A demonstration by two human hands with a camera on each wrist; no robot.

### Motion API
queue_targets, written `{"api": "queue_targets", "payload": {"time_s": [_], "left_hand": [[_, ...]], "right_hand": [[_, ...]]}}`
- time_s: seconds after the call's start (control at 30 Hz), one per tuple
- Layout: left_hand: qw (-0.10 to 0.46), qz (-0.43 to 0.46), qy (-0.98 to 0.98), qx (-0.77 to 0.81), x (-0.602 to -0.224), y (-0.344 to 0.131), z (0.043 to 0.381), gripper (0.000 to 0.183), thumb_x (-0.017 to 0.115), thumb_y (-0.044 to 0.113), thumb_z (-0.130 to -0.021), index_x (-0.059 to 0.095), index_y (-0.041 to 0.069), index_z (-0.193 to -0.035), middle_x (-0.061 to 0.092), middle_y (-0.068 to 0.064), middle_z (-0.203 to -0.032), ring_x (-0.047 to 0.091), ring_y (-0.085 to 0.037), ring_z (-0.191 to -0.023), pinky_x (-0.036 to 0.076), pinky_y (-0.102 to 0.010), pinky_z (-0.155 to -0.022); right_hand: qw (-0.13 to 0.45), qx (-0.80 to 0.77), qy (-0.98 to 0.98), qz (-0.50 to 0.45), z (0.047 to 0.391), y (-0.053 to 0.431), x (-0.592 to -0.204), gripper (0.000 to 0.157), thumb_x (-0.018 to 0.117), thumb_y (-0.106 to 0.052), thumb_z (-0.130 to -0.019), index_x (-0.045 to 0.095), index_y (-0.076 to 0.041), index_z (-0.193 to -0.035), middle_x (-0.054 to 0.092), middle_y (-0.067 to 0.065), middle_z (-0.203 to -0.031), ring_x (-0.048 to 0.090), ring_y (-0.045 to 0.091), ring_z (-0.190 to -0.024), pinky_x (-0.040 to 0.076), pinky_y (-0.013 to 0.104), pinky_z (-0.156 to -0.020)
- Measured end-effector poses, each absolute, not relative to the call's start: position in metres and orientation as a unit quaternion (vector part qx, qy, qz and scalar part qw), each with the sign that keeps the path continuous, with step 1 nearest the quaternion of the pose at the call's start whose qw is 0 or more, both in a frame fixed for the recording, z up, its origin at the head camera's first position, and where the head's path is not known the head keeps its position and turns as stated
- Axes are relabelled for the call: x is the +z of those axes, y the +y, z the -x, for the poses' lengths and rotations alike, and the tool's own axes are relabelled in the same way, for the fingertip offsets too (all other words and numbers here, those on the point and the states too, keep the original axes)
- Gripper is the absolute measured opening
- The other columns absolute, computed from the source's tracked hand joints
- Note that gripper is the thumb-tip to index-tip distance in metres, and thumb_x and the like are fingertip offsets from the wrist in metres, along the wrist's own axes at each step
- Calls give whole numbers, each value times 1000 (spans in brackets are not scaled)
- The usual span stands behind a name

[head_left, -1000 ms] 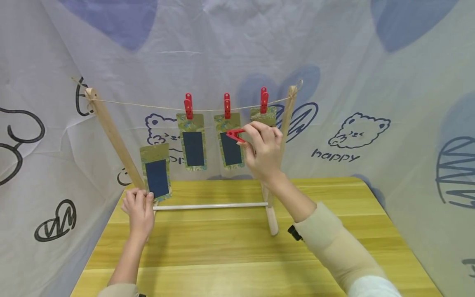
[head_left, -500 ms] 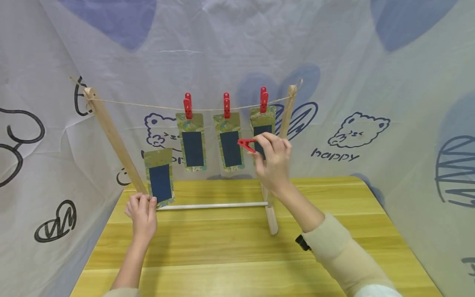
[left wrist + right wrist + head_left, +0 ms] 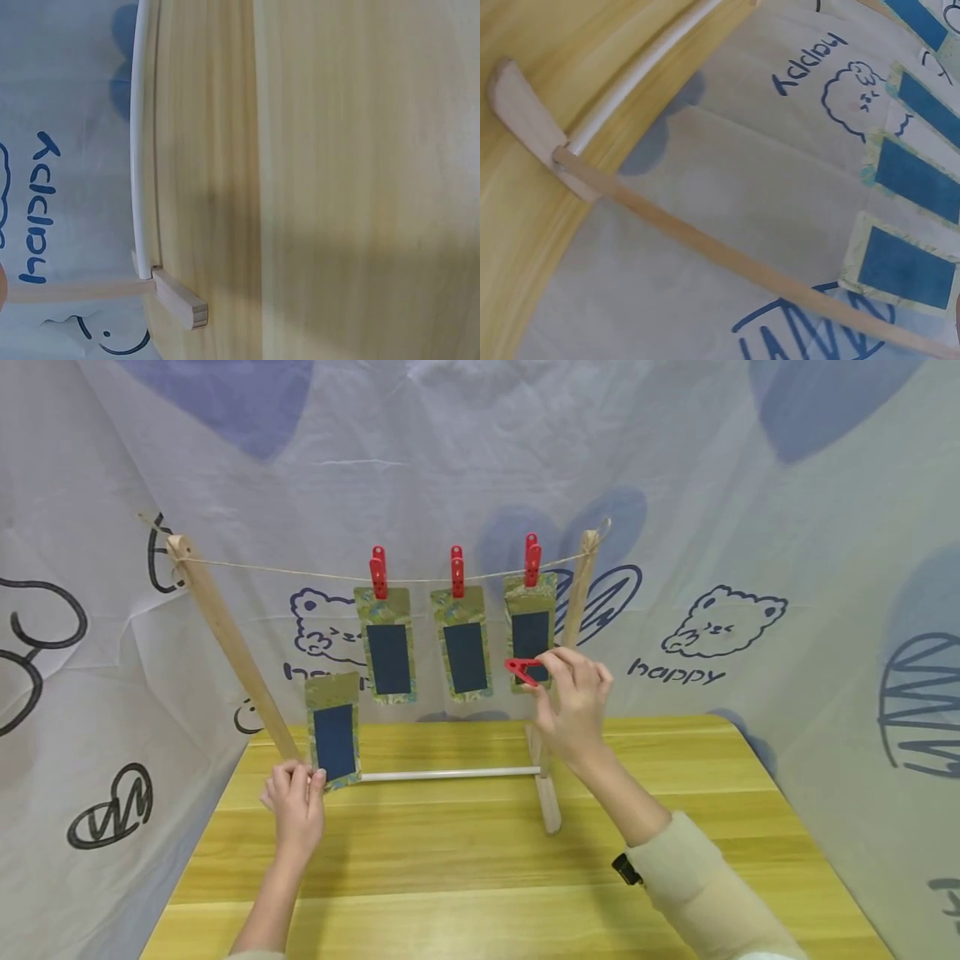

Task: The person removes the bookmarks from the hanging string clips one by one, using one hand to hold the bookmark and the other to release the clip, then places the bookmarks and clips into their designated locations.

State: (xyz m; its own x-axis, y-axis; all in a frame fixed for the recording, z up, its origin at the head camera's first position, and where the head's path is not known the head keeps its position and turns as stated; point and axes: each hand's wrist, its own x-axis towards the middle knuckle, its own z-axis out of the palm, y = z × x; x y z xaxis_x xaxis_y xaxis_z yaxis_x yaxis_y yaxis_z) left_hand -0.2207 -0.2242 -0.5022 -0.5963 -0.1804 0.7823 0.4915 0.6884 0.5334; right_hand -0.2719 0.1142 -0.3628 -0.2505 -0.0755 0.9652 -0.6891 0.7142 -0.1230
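My left hand (image 3: 295, 806) pinches the bottom corner of a green patterned card with a dark blue panel (image 3: 334, 739), held upright below the string's left part. In my right hand (image 3: 576, 706) a red clothespin (image 3: 522, 670) is held between thumb and fingers, in front of the rightmost hanging card (image 3: 531, 635). Two similar cards, a left one (image 3: 390, 656) and a middle one (image 3: 465, 656), hang from the string (image 3: 285, 570). Red clothespins (image 3: 457, 572) fasten all three at their top edges. Both wrist views barely show the hands.
A wooden stand carries the string between its left post (image 3: 232, 643) and right post (image 3: 581, 585). Low down, a white rod (image 3: 450, 774) joins the two sides. Beneath is a wood-grain table (image 3: 450, 868), with a printed cloth (image 3: 675, 510) behind.
My left hand has moved right and slightly down with the card. The right hand has also gone right and down with its clothespin, uncovering more of the rightmost card.
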Motion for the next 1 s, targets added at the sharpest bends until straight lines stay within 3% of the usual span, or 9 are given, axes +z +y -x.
{"api": "queue_targets", "payload": {"time_s": [0.23,0.5,1.0], "left_hand": [[424,92,-815,-385,-511,-221,220,37,41,30,-97,44,-1,-76,35,-20,-94,28,-31,-78,12,-56,-79],[397,79,-829,-386,-519,-219,216,25,47,17,-95,45,-1,-78,35,-20,-95,29,-33,-81,8,-58,-83],[389,76,-838,-375,-531,-220,210,30,45,24,-96,49,-1,-79,36,-22,-97,31,-37,-82,7,-60,-83]], "right_hand": [[533,278,-757,-256,270,127,-375,31,60,-28,-85,57,-2,-102,52,15,-104,47,31,-94,23,52,-83],[519,281,-771,-238,267,136,-391,29,62,-22,-80,58,-1,-101,52,15,-105,46,32,-96,19,54,-83],[497,271,-798,-205,261,154,-420,32,65,-21,-78,58,1,-100,50,17,-106,44,34,-100,13,56,-87]]}}
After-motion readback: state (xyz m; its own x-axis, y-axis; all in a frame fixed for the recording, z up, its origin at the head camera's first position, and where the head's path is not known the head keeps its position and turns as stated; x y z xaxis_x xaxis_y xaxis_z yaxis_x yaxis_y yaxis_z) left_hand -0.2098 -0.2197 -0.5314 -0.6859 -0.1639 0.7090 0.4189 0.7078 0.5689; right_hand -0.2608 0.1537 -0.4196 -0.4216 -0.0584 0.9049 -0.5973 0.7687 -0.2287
